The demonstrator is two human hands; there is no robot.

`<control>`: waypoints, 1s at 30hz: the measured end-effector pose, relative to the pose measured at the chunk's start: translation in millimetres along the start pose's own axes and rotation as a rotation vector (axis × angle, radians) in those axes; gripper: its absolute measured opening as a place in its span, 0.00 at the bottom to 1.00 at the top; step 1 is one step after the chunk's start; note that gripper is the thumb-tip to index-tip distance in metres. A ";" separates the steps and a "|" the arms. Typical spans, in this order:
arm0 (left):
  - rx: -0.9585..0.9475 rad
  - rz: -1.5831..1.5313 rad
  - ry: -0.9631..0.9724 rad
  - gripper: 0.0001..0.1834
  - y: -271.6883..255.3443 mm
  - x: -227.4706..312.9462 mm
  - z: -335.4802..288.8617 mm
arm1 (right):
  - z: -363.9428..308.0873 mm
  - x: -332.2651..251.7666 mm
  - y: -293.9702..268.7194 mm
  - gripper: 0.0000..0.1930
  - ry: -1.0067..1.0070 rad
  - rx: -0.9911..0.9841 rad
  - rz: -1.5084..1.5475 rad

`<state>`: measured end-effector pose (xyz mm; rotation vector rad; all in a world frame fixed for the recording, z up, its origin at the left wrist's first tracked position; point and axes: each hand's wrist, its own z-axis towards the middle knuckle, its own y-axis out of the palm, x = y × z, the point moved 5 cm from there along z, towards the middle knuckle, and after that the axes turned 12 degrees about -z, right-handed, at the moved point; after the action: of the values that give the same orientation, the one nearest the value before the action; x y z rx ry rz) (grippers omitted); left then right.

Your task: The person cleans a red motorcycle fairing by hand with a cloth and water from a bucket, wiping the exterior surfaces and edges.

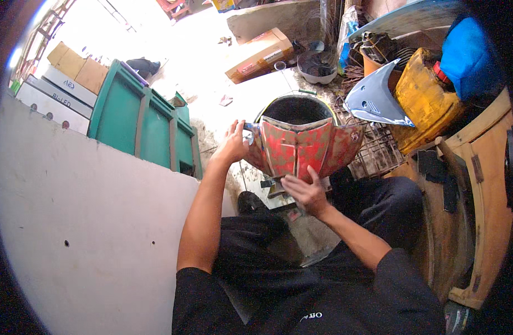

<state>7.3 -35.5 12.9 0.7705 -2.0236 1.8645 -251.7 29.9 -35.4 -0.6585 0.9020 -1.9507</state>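
A red motorcycle body panel (309, 149), its paint worn in grey-brown patches, leans in front of a dark round bucket (297, 109) with a yellowish rim. My left hand (232, 144) grips the panel's left end, fingers pointing up along the edge. Close to the panel's lower edge is my right hand (307, 192), slightly blurred, with its thumb and fingers apart. Nothing shows in its grasp, though its palm side is hidden.
A white wall panel (89, 212) and green cabinet (139, 120) stand left. Beyond lie a cardboard box (260, 54) and a basin (317, 70). At right are a grey-blue panel (374, 97), a yellow jerrycan (427, 92) and wooden furniture (477, 206).
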 end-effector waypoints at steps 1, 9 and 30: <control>-0.006 0.023 0.001 0.36 0.7 4.4 1.6 | -5.3 3.6 5.9 0.14 -0.013 0.032 -0.033; 0.016 -0.008 0.009 0.37 -0.7 -4.7 -3.5 | 42.7 38.4 -9.1 0.15 0.178 0.052 0.007; 0.008 0.011 -0.019 0.38 0.0 -1.3 -2.1 | 39.0 27.1 -11.5 0.22 0.281 0.002 -0.052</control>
<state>8.0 -33.1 12.5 0.7831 -2.0367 1.8799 -242.1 -2.5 -0.2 -0.4151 1.0617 -2.1246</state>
